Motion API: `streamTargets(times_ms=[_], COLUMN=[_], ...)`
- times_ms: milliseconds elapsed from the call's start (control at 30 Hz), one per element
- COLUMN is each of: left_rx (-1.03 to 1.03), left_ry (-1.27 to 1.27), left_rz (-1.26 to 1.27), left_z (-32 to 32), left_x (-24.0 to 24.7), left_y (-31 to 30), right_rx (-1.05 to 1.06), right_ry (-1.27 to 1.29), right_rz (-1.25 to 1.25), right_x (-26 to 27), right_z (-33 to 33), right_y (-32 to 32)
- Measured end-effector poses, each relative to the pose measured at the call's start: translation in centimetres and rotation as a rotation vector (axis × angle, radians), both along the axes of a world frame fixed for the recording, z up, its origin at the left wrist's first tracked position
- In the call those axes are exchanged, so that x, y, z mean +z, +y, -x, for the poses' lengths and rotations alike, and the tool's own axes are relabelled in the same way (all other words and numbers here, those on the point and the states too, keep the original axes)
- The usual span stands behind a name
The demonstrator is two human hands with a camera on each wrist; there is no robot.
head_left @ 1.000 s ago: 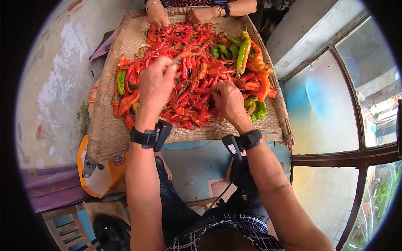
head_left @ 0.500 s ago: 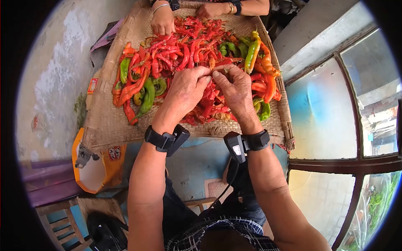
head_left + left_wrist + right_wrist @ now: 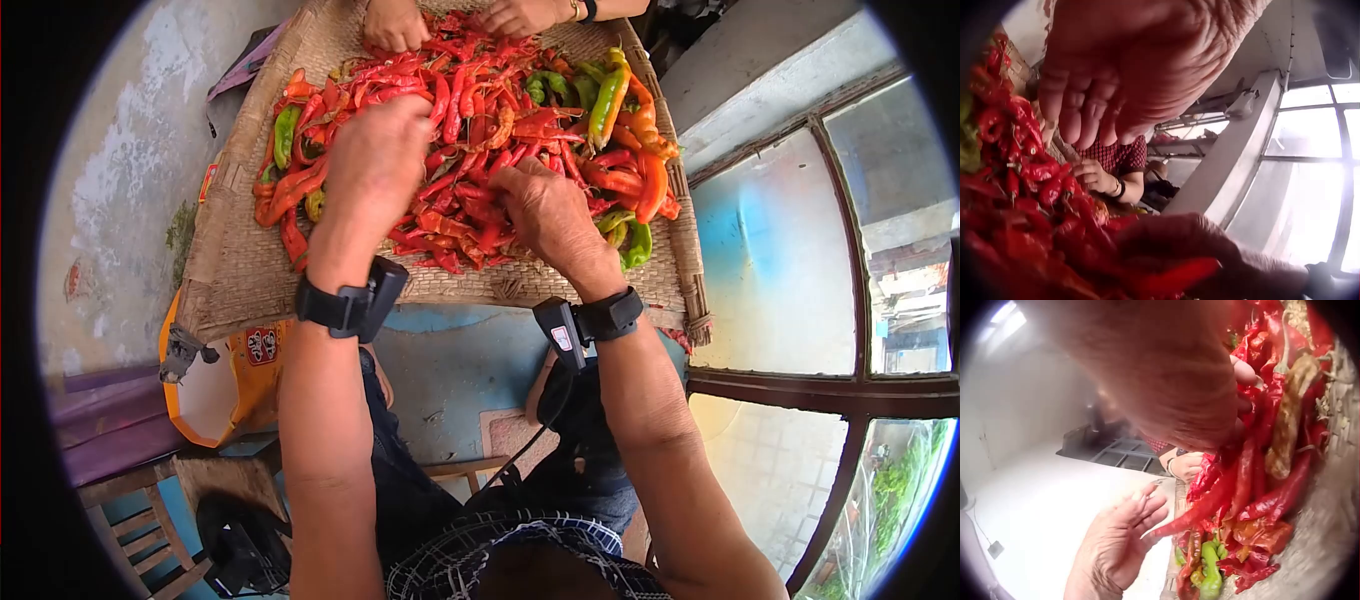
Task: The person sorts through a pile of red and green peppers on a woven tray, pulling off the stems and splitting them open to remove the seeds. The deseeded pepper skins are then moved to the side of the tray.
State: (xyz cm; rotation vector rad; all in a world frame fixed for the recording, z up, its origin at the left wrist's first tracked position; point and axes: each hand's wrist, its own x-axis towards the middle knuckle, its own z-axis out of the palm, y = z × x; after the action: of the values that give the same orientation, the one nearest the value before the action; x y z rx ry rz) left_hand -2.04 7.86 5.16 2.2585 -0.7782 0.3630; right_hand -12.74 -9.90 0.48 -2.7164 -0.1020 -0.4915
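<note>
A wide heap of red chili peppers lies on a woven tray. Blurred above the heap's left part, my left hand has its palm bare and fingers loosely bent in the left wrist view, holding nothing. My right hand is down in the heap with curled fingers. In the right wrist view its thumb and fingertips pinch a red chili pepper, mostly hidden by the hand. A long red pepper slants out below that hand.
Larger orange-red peppers and green peppers lie along the right side, more at the left. Another person's hands touch the heap's far edge. A window borders the right; a yellow container stands below the tray's left corner.
My hands came together over the heap half a second ago, then parted. The left has moved back left and up; the right is down in the peppers. The head view has shifted slightly.
</note>
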Motion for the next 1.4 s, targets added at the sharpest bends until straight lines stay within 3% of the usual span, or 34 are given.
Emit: streamTargets(times_ms=[33, 133, 300, 433, 500, 567, 600, 633, 700, 733, 767, 833, 900, 933, 1100, 1167, 1267, 1333, 1400], left_rx=[-0.238, -0.34, -0.389, -0.33, -0.2, 0.028, 0.145, 0.145, 0.436, 0.326, 0.328, -0.113, -0.339, -0.38, -0.43, -0.504, -0.629, -0.546, -0.368], left_ry=[0.338, -0.082, 0.013, 0.008, 0.094, 0.018, -0.138, -0.137, -0.91, -0.616, -0.616, 0.07, 0.144, 0.039, 0.235, 0.441, 0.24, 0.258, 0.34], left_rz=[0.02, -0.049, -0.072, -0.006, 0.302, 0.375, 0.427, 0.425, 0.156, 0.177, 0.174, 0.057, -0.063, -0.072, 0.04, 0.002, 0.131, 0.184, 0.278], left_z=[0.8, 2.9, 2.6, 1.8, 1.2, 0.2, -0.8, -2.0, -3.7, -3.3, -2.8, -0.8, 0.4, 0.9, 1.9, 2.7, 2.3, 2.1, 1.5], left_x=[0.1, -2.0, -2.4, -1.8, -0.6, 1.0, 0.5, 0.4, 0.6, 0.1, -0.5, -0.5, -1.1, -1.6, -0.9, 0.2, -1.1, -1.0, -0.3], left_y=[-0.5, -2.1, -2.5, -2.4, -2.1, -1.2, -0.6, 0.1, 1.2, 1.3, 1.3, 0.6, -0.4, -0.7, -1.0, -1.0, -1.6, -1.6, -1.5], right_rx=[0.004, 0.011, -0.033, -0.115, -0.152, 0.014, 0.013, 0.048, 0.082, 0.071, 0.062, 0.042, 0.016, 0.013, -0.063, -0.071, -0.044, -0.013, -0.164], right_ry=[-0.003, -0.102, -0.138, -0.139, -0.132, -0.041, -0.04, -0.01, 0.022, 0.041, 0.06, 0.043, 0.028, -0.034, -0.155, -0.126, -0.131, -0.169, -0.115], right_rz=[0.034, -0.003, -0.026, -0.1, -0.107, -0.048, -0.049, -0.069, -0.089, -0.064, -0.04, -0.045, -0.048, -0.113, -0.285, -0.334, -0.398, -0.412, -0.496], right_x=[0.4, 0.9, 1.7, 1.8, 1.6, 0.8, 0.7, 0.5, 0.4, 0.3, 0.2, 0.5, 1.0, 1.3, 2.0, 2.3, 2.6, 3.0, 3.6], right_z=[-0.1, -0.3, 0.4, 0.8, 1.1, 1.1, 1.2, 1.4, 1.6, 1.5, 1.4, 1.2, 1.0, 1.0, 1.5, 1.8, 1.6, 1.5, 1.5], right_y=[0.0, 0.3, 0.8, 0.2, -0.2, -0.8, -0.6, -0.3, -0.2, -0.2, -0.2, -0.3, -0.6, -0.9, -1.2, -0.9, -0.3, 0.2, 0.6])
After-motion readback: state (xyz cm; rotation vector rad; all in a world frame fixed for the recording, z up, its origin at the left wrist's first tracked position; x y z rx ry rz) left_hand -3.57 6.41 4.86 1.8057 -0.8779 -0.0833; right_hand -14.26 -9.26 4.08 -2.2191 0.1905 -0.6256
